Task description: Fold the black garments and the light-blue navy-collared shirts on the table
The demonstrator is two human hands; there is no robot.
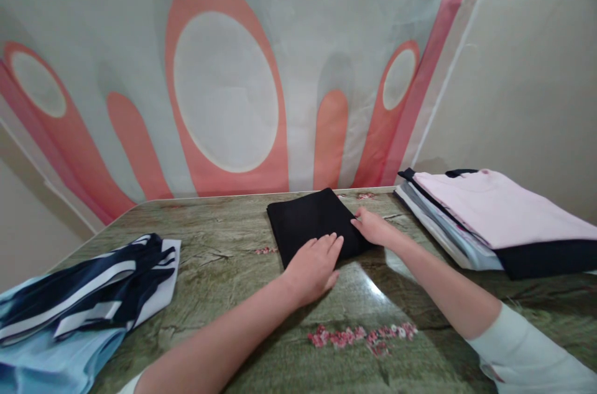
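Here's the cloth (312, 220), black, folded and lying flat on the table (209, 270) close to its far edge, with both hands on it! The left hand (313, 270) rests across its near side, palm down, fingers stretched out and gripping nothing. Over at the cloth's right edge, the right hand (372, 226) has its fingertips bent against the fabric (whether they truly pinch it, I cannot tell from here). Look to the right of the cloth, well apart: a stack (459, 245) of folded clothes, a pink shirt (504, 207) on top. Well to the cloth's left, navy clothing (140, 288) with white stripes lies over a light blue garment (56, 350). Nearer the wearer than the cloth, printed blossoms (340, 336) brighten the tabletop, while behind it stands a grey-and-coral backdrop (226, 89).
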